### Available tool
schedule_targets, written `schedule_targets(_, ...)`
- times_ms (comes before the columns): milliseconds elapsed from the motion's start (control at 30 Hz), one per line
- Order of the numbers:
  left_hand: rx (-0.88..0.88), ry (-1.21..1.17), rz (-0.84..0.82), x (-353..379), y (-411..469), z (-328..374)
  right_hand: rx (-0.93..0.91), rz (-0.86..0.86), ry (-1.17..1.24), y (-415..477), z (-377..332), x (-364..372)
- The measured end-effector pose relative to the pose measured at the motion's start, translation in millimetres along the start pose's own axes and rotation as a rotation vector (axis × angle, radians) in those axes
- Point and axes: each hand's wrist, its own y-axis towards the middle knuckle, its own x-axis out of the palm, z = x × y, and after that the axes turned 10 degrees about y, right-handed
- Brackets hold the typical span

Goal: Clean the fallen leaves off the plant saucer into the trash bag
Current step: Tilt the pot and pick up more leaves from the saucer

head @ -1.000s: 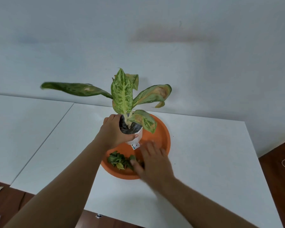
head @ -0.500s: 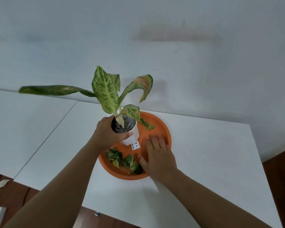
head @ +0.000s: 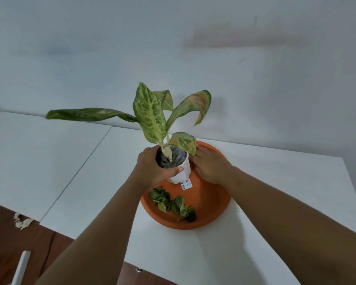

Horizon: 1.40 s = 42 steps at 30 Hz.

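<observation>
Left hand (head: pixel 155 167) closed in a grip around the rim of the white pot (head: pixel 180 173), plant (head: pixel 150 114) upright. Pot stands in the orange saucer (head: pixel 212 204) on the white worktop (head: pixel 275 212). Fallen leaves (head: pixel 171 204) lie clustered in the saucer's near part. Right hand (head: pixel 211 165) lies open, palm down, beside the pot, apparently touching the saucer.

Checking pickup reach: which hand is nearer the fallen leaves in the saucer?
Left. The left hand grips the white pot just above the leaves. The right hand lies flat in the saucer right of the pot, farther off.
</observation>
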Motion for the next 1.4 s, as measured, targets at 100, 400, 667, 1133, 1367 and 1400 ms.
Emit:
schedule_targets(100,-0.016,0.007,-0.013,2.1,1.4,-3.8,0.003,-0.056,-0.029,-13.5,1.5,-3.9)
schedule_targets(400,-0.042,-0.001,-0.016,7.4,4.8,-4.2,0.052,-0.162,0.072,-84.3,-31.1,-0.5)
schedule_targets(667,-0.008,0.054,-0.024,6.1,9.1,0.4,0.167,0.071,0.173,-41.6,-15.3,-6.1)
schedule_targets(1133,0.028,0.102,0.002,8.3,3.0,11.4,0.12,-0.062,0.355,-99.9,-89.3,7.8)
schedule_targets(1367,-0.107,0.028,-0.143,-16.0,-21.9,0.4,0.16,0.002,0.341,-90.4,-86.7,18.3)
schedule_targets(1400,-0.111,0.024,-0.187,-18.8,-27.5,-9.5,0.118,-0.028,0.371,-89.4,-90.4,19.3)
